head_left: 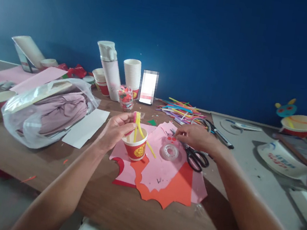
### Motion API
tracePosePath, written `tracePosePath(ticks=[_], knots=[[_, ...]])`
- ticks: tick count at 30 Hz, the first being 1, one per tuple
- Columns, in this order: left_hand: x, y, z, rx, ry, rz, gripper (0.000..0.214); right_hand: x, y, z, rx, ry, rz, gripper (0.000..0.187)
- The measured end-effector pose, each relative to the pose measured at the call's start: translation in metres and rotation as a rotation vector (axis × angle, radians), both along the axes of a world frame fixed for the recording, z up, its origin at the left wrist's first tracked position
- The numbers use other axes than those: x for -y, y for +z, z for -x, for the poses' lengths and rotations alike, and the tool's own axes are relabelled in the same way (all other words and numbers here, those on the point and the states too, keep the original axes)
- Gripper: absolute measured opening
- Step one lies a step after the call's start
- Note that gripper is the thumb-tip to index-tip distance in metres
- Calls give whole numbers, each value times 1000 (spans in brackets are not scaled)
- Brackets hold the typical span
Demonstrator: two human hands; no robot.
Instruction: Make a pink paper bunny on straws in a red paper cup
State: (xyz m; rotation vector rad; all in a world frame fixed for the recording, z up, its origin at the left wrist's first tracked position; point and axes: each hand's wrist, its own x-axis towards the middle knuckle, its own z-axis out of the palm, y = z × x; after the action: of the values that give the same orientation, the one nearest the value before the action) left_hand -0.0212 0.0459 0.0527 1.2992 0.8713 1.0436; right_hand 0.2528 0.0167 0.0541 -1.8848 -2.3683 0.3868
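Nearest of all came my two bare forearms, the left one (71, 183) and the right one (248, 206), reaching in from the bottom corners over the brown table (100, 199). My left hand (118, 131) was closed in a pinch, thumb against fingers, on the upper end of some thin yellow strips (136, 128) with a bit of pink at the top. They hung over the mouth of a red and white paper cup (130, 151), which stood just below that hand, near the middle of the work; one yellow length sloped down past its right side. I could not tell whether my fingers also touched the rim.

My right hand (198, 139) was curled, fingertips bunched close together, beside two small red dots (171, 139); whether anything was caught between them I cannot say. Just below the dots lay a clear roll of tape (169, 158), and to its right the black-handled scissors (199, 161). Beneath all this, pink paper (159, 169) overlapped a scalloped orange sheet (155, 196), with red paper (119, 164) at the left edge.

Beyond my hands lay a heap of coloured straws (181, 111). Left of it stood a phone (148, 87) with a blurred bright screen, a tall stack of cups (131, 74) and a leaning flask (109, 77). A clear plastic bag (21, 114) holding mauve cloth (61, 111) sat well to the left. On the far right was a bowl with a blue animal head (287, 109), and a blue wall (182, 38) closed off the back.
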Motion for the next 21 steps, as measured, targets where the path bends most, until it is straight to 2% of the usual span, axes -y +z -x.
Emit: tracePosePath(ticks=[10,21], knots=[[6,4,1,-22,-38,45,27,0,-9,4,144,-131,30,26],[10,5,0,0,-44,80,29,1,-8,8,286,-173,57,26]])
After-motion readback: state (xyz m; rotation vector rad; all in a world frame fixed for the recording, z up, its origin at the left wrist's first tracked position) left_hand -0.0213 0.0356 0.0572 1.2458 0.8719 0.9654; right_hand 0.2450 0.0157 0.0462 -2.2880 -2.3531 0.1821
